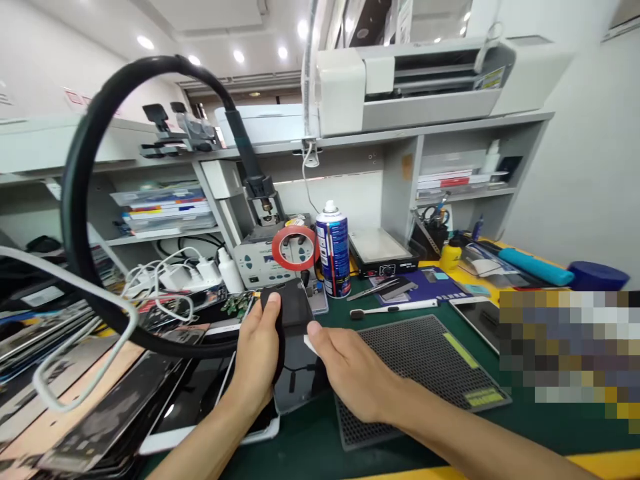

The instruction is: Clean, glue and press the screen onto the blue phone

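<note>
Left hand (pixel 257 350) clamps the black device (pixel 293 303) at frame centre while right-hand (pixel 353 370) fingers pinch a white scrap (pixel 311 345) against it, wiping apparently under way, unfinished.

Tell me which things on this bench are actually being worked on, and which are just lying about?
In hand:
- left hand grips a black handpiece on a thick black hose
- right hand, its fingers on a small white piece

Lying about:
- spray can
- red tape roll
- grey mat
- toothbrush
- white chargers
</note>
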